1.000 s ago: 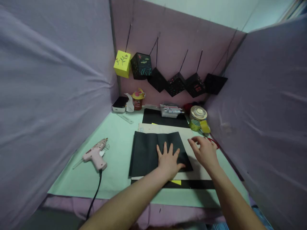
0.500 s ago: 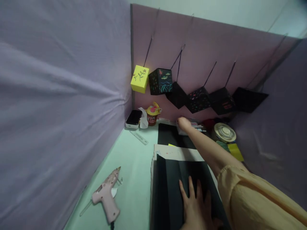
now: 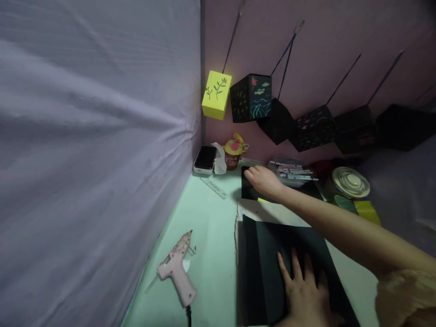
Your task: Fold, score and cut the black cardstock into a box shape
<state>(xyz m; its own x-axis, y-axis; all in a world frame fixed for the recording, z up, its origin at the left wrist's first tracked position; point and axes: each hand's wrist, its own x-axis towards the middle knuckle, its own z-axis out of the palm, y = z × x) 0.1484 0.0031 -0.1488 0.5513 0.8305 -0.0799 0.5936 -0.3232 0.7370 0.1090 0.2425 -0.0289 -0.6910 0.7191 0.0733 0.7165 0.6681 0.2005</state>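
Note:
My left hand (image 3: 306,295) lies with fingers spread on a folded sheet of black card (image 3: 272,272), pressing it against a white board (image 3: 275,211) underneath. From the right, my right arm stretches across to the back of the table. There my right hand (image 3: 264,179) is over another black sheet (image 3: 250,193), its fingers curled together; whether it holds anything is hidden. A clear ruler (image 3: 214,187) lies to the left of it. Behind its wrist, a clear box of white marker pens (image 3: 294,172) stands on the table.
A pink glue gun (image 3: 179,272) with a cord lies at the left. At the back are a white device (image 3: 204,160), a yellow-lidded cup (image 3: 233,154) and a round tin (image 3: 350,181). A yellow box (image 3: 217,95) and several black boxes (image 3: 260,97) hang above.
My right hand has moved left from the marker box to over the back black sheet. My left hand stays flat on the card. The view has shifted down and left.

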